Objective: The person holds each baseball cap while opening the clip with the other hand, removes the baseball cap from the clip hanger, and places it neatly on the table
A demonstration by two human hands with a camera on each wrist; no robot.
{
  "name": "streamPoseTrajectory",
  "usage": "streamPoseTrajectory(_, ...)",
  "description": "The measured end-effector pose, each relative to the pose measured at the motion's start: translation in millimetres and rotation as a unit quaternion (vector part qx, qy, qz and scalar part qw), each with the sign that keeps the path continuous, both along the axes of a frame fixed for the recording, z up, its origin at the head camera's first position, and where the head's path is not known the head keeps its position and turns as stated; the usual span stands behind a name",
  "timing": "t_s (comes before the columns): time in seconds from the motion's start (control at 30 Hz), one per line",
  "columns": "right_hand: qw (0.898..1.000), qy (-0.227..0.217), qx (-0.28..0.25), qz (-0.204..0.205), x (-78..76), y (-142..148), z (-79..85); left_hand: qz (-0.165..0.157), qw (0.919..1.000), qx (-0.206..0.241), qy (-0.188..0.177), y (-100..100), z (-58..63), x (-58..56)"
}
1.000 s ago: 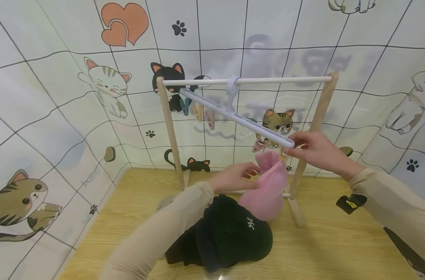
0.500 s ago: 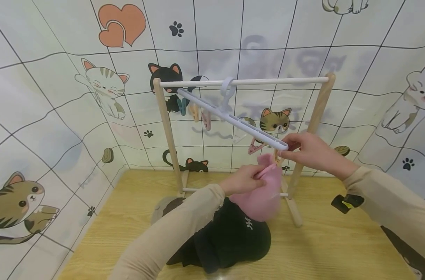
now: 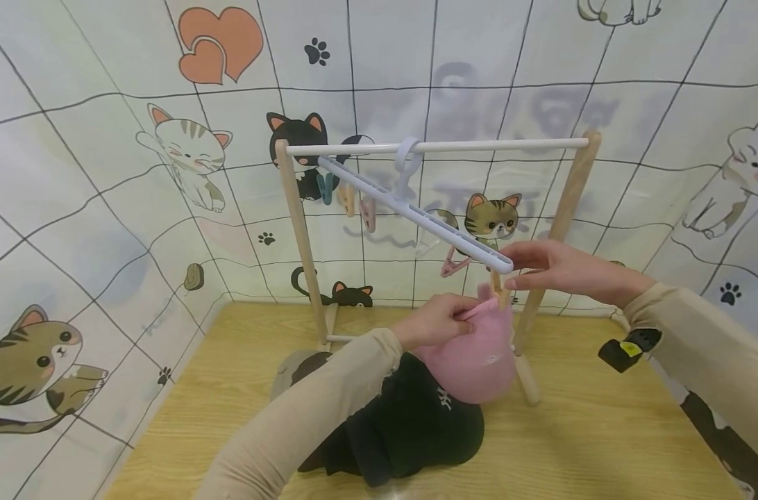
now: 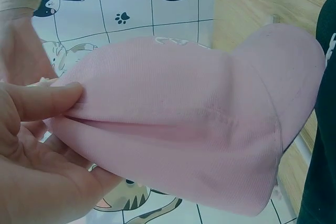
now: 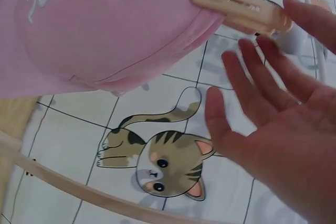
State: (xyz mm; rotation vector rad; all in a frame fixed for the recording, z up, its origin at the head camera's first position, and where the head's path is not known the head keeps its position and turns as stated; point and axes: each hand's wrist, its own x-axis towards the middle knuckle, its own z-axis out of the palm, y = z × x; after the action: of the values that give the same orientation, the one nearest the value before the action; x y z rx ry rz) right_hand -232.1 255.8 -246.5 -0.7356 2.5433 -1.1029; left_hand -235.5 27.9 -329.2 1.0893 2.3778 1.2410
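A pink cap [image 3: 473,361] hangs below the right end of a pale hanger [image 3: 416,212], held by a yellow-orange clothespin [image 5: 236,6]. My left hand [image 3: 438,319] pinches the cap's upper edge, folding the cloth between thumb and fingers, as the left wrist view confirms on the cap's side [image 4: 184,98]. Beside the hanger's end is my right hand [image 3: 557,274]. In the right wrist view its fingers are spread apart, and the thumb tip is at or very near the clothespin's end; whether they touch is hard to tell. The clothespin's jaws bite the cap's edge.
The hanger hooks over a white rod [image 3: 504,145] on a wooden stand [image 3: 300,243]. Green, orange and pink clothespins [image 3: 368,214] hang at left, another pink clothespin [image 3: 454,262] near the cap. Below lie a dark green cap [image 3: 416,430] and a grey-brown item [image 3: 298,368] on the table [image 3: 579,430].
My left hand has moved from loosely beside the pink cap to pinching its edge. The right hand's fingers have loosened from the clothespin, which now stays on the cap.
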Motion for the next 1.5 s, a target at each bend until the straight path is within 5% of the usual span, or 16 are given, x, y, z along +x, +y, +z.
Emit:
streamPoseTrajectory(0.3,0.998,-0.05,-0.038,0.014,-2.1,3.1,-14.6,0.011,0.9999,0.002,0.001,1.6,1.9,0.5)
streamPoseTrajectory(0.6,0.997,0.02,-0.069,0.004,-1.0,-4.7,-29.6,0.045,0.9987,0.01,-0.022,0.1,-0.3,0.8)
streamPoseTrajectory(0.97,0.996,0.05,-0.077,-0.007,2.0,-8.6,-30.2,0.068,0.9972,0.016,-0.026,-2.1,-2.6,0.5)
streamPoseTrajectory(1.5,0.982,0.13,-0.135,-0.032,-1.5,-13.8,-29.3,0.07,0.9947,0.034,-0.067,-2.9,0.2,2.5)
